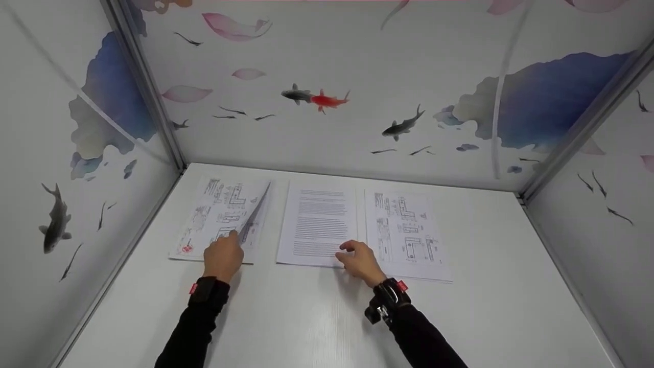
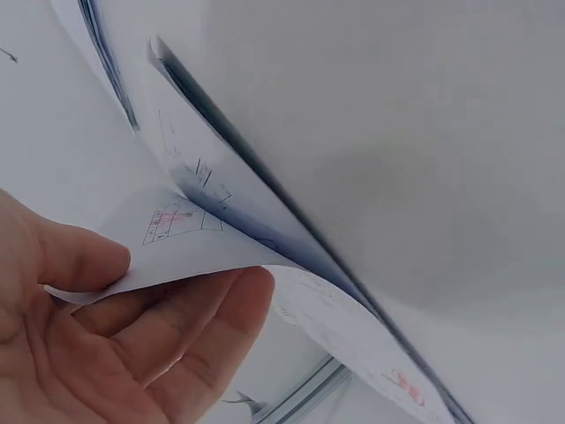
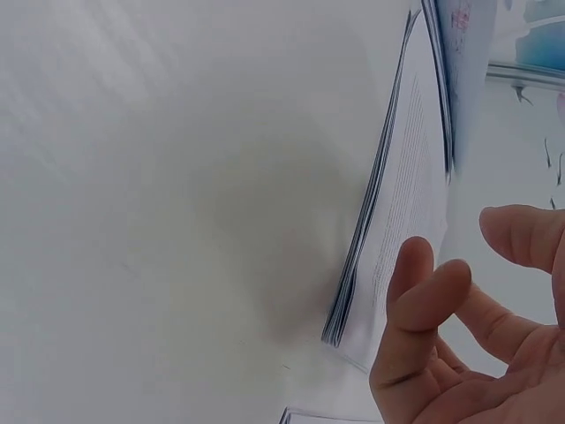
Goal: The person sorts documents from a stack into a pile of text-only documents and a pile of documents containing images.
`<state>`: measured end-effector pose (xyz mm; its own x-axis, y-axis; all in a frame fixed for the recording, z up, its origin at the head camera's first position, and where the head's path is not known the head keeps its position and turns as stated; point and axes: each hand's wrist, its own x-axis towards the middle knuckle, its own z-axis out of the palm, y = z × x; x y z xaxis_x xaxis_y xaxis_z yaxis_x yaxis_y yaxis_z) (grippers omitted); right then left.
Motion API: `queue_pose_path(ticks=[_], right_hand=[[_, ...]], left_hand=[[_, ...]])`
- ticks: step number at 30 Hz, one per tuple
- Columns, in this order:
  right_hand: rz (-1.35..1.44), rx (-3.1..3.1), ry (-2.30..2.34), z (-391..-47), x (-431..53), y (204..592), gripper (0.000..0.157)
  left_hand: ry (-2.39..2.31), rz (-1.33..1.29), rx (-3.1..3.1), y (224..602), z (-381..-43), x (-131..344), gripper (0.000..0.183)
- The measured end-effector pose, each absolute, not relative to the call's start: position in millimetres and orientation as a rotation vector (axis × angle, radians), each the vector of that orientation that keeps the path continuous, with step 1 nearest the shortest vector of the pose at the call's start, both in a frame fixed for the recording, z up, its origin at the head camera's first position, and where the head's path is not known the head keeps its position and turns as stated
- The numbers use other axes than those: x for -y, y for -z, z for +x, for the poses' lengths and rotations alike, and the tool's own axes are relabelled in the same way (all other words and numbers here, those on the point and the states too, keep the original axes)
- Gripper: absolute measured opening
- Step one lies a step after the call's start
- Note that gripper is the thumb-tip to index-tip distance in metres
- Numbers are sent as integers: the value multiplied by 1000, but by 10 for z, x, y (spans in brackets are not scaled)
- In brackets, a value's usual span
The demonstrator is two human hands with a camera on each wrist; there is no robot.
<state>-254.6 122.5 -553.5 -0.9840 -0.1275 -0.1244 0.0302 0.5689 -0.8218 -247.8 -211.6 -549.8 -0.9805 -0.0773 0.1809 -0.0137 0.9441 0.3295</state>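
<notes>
We take the middle text stack as our landmark; it lies on the white table, its top page filled with lines of print. To its left we find the left drawing stack, with a red stamp near its lower left corner. There the left hand pinches the lifted sheet between thumb and fingers, so that the page curls up from those beneath. At the text stack's lower right corner we see the right hand, its fingers loosely bent, thumb well apart from them, gripping nothing; whether it touches the paper we cannot tell. Just right of the text stack lie the right drawing sheets. Beyond it rises the back wall, painted with fish.
</notes>
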Motion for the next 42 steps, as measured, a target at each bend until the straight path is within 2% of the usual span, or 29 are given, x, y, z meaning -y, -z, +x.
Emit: queue_pose_path(ticks=[4,7,9,11,14,15,21,23,27,33,42], right_hand=[[-82,-2618,1393,-2548,-1228,5547,37],[-62,-2602,1402,-2538,-1230,5532,38],[-68,-2594,1400,-2534,-1232,5524,39],[-66,-2585,1400,-2536,-1232,5520,39],[-64,-2563,1408,-2542,-1237,5523,40],[-56,-2555,1410,-2544,-1240,5525,40],[-70,-2554,1407,-2532,-1251,5529,40],[-86,-2558,1412,-2527,-1251,5531,39],[-81,-2556,1408,-2520,-1257,5537,39],[-79,-2525,1411,-2521,-1251,5539,39],[-100,-2518,1443,-2523,-1231,5560,38]], left_hand=[[461,15,2856,5464,-2465,2053,15],[478,-111,2866,5490,-2448,2032,38],[503,-175,2895,5527,-2435,2029,47],[513,-207,2922,5570,-2430,2028,40],[504,-243,2953,5629,-2430,2024,11],[489,-251,2961,5648,-2431,2019,9],[425,-203,3012,5739,-2438,2008,55],[444,-173,3015,5738,-2457,2027,60],[570,-103,3016,5693,-2504,2067,55],[639,3,2801,5610,-2511,2214,26],[516,-189,2346,5476,-2519,2322,25]])
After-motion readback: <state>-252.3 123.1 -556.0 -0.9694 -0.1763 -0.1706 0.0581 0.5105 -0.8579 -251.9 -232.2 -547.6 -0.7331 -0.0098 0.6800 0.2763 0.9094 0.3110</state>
